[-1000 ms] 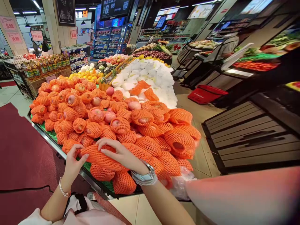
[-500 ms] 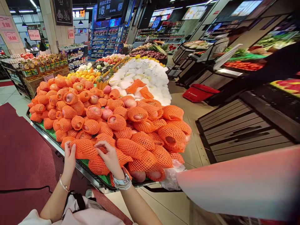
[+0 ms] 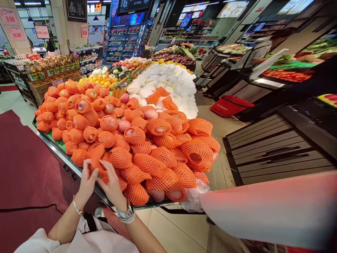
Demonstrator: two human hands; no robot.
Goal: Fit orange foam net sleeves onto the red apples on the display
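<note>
Though netting (image 3: 97,154) lay level earlier, left grip (image 3: 87,181) and right grip (image 3: 111,182) pinch it upright

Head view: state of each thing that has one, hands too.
Left hand: pinching orange net sleeve
Right hand: fingers at the sleeve, grip unclear
Orange net sleeve: between the hands, contents unclear
Fruit pile: heaped, mostly netted, some bare
Red basket: on the floor
Price screen: lit
Plastic bag: crumpled
</note>
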